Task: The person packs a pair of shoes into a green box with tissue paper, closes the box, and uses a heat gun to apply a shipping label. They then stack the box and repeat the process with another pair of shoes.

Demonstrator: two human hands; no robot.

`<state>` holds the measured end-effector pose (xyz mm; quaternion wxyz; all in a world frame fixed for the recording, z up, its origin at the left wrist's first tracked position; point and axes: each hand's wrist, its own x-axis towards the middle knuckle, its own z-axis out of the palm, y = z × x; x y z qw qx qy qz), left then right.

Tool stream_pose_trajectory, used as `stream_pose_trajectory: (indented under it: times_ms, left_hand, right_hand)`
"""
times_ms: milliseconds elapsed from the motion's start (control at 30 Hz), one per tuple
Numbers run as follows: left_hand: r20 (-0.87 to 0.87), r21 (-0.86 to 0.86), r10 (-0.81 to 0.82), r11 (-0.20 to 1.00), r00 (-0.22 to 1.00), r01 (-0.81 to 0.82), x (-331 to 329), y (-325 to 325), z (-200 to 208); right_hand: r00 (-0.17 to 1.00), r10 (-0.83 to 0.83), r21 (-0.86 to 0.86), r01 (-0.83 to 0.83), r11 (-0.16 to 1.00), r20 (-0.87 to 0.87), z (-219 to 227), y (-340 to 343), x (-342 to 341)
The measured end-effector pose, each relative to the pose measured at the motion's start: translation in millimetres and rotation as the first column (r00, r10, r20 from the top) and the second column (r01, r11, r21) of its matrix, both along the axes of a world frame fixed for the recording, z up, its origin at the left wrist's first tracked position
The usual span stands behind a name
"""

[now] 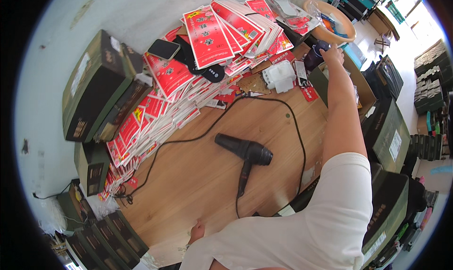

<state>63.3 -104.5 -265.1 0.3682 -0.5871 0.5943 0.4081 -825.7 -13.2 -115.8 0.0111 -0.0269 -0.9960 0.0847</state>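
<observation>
My right arm stretches to the far right of the table. There my right hand (334,55) closes its fingers at the top of a dark purple bottle (313,57), which stands beside an open carton (361,88). My left hand (197,231) rests low at the table's near edge with its fingers curled, partly hidden by my sleeve; nothing shows in it. Between my arms a black hair dryer (245,149) lies on the wooden table (188,171), its cord looping around it. White plastic packs (279,76) lie left of the bottle.
Piles of red printed packets (165,100) cover the table's back and left, with a phone (163,48) and black insoles (212,72) on top. Dark green boxes (94,86) stand at the left; more boxes (389,138) line the right. An orange basin (347,27) sits behind the bottle.
</observation>
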Motion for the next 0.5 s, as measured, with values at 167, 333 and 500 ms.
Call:
stream_pose_trajectory:
  times_ms: [167, 333, 500]
  left_hand:
    - [0.1, 0.255, -0.1, 0.964, 0.99, 0.072, -26, -25, -7]
    - [0.075, 0.314, -0.117, 0.945, 0.99, 0.088, -39, -32, -14]
    - [0.032, 0.336, -0.136, 0.935, 0.99, 0.118, -35, -33, -22]
  right_hand:
    - [0.999, 0.023, 0.092, -0.02, 0.996, -0.025, -46, -17, -44]
    - [0.996, 0.031, 0.024, -0.033, 0.999, 0.082, -50, -32, -53]
    - [0.987, 0.121, -0.013, -0.122, 0.992, -0.104, -61, -33, -21]
